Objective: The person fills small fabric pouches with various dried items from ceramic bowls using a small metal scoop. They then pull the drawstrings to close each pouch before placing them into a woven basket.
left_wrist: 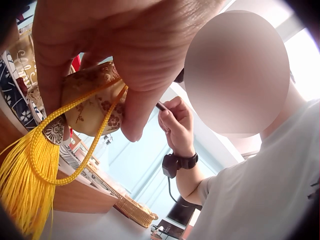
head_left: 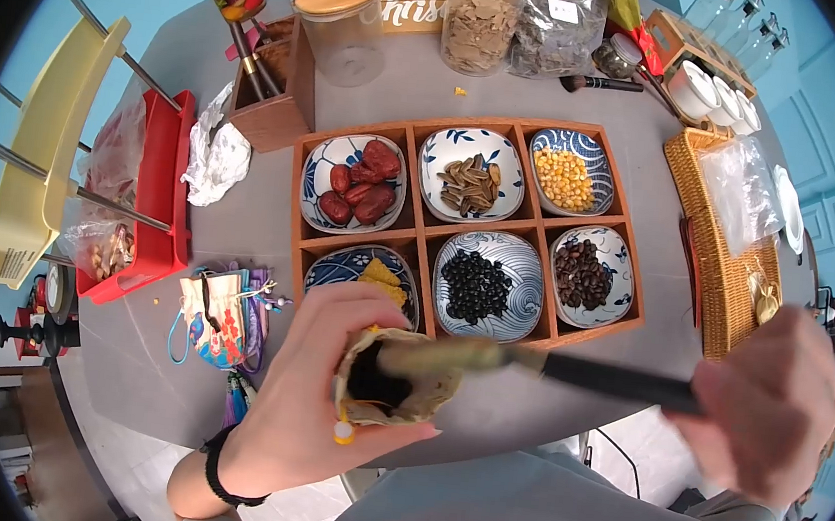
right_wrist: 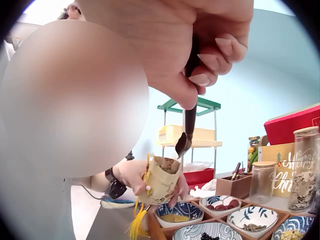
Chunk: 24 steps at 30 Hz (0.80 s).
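My left hand (head_left: 294, 399) holds a cream brocade pouch (left_wrist: 92, 107) with its mouth open and a dark inside. A yellow cord and tassel (left_wrist: 32, 170) hang from it. My right hand (head_left: 770, 410) grips the dark handle of a small scoop (right_wrist: 190, 120), fingers curled round it. Blurred in the head view, the scoop's head overlaps the pouch mouth; the right wrist view shows it just above the rim. Behind the pouch, a divided wooden tray (head_left: 635, 271) holds bowls of red dates (head_left: 359, 185), striped seeds (head_left: 470, 185), corn kernels (head_left: 564, 179), black beans (head_left: 475, 286), brown beans (head_left: 585, 275) and yellow pieces (head_left: 385, 283).
Left of the tray lie embroidered pouches (head_left: 216, 317), crumpled white plastic (head_left: 216, 156) and a red bin (head_left: 145, 224). A wooden box (head_left: 277, 96) and lidded glass jar (head_left: 343, 37) stand behind it. A wicker basket (head_left: 735, 301) is at the right, near my right hand.
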{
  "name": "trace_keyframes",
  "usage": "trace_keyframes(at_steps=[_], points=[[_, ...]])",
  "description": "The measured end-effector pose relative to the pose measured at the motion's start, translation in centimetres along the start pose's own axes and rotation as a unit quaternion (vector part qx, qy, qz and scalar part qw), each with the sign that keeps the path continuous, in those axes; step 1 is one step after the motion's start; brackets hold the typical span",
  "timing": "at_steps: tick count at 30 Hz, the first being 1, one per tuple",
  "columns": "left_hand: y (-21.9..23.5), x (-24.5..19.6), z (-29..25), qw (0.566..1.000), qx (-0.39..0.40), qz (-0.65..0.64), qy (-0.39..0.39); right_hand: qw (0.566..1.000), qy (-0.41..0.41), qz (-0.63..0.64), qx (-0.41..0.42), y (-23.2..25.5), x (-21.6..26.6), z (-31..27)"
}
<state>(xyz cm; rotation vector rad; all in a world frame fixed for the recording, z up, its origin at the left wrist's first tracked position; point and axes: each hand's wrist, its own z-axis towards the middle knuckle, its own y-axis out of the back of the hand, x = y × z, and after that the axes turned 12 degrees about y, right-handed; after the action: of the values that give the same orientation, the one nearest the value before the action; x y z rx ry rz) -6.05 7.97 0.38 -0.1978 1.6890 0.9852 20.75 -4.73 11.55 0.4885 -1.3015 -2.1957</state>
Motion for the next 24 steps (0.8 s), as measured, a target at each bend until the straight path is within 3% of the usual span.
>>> trace_keyframes(at_steps=[2, 9, 16, 24], points=[[0.4, 0.2, -0.3, 1.000, -0.005, 0.002, 0.007, 0.999, -0.029, 0.000, 0.022, 0.3, -1.3, -0.4], [0.3, 0.3, -1.2, 1.000, -0.017, 0.009, 0.021, 0.996, 0.014, -0.021, 0.088, -4.9, -4.3, -3.2], [0.3, 0.0, -1.2, 1.000, 0.003, 0.008, 0.021, 0.997, 0.055, -0.029, 0.040, -8.2, -5.1, -4.2], [0.1, 0.2, -1.2, 1.000, -0.014, 0.020, 0.018, 0.992, 0.095, -0.058, 0.051, -7.1, -6.0, -4.8]])
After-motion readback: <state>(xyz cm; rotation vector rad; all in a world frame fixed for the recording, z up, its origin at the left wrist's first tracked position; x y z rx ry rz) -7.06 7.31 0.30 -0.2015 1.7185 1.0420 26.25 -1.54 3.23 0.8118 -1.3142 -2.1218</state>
